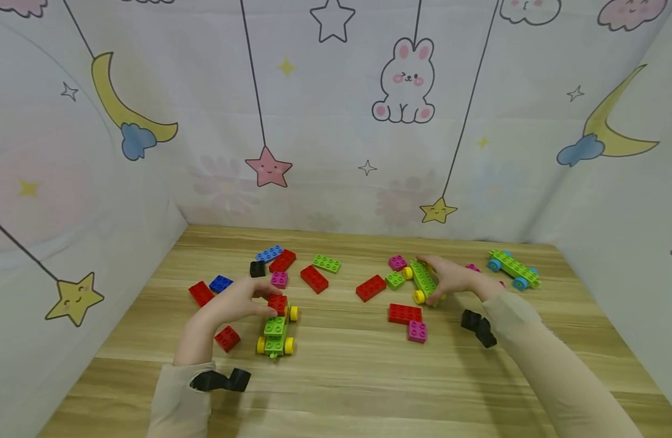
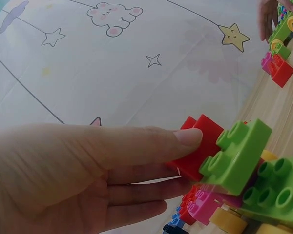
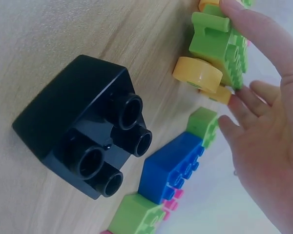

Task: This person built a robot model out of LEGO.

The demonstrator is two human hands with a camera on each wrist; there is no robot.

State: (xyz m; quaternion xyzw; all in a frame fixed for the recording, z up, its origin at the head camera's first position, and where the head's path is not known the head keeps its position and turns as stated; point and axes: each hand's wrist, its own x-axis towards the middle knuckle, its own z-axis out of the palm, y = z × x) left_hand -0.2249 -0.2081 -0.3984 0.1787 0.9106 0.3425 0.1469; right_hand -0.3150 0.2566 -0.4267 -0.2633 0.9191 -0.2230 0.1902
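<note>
A toy car (image 1: 274, 345) with a green base and yellow wheels stands at the left of the table. On it sits a green brick (image 2: 241, 158). My left hand (image 1: 233, 302) pinches a red brick (image 1: 278, 304) between thumb and fingers, right beside that green brick; in the left wrist view the red brick (image 2: 198, 151) touches it. At the right, my right hand (image 1: 450, 277) holds a second green car base (image 1: 423, 277) with yellow wheels, thumb at its near end. The right wrist view shows the thumb on this car base (image 3: 212, 41), with fingers near the wheels.
Loose red bricks (image 1: 371, 288), a pink brick (image 1: 417, 331), a blue brick (image 1: 221, 283) and a black brick (image 1: 257, 268) lie about the table (image 1: 357, 377). A green car base with blue wheels (image 1: 513, 269) stands at the far right. A printed cloth (image 1: 336, 121) hangs behind.
</note>
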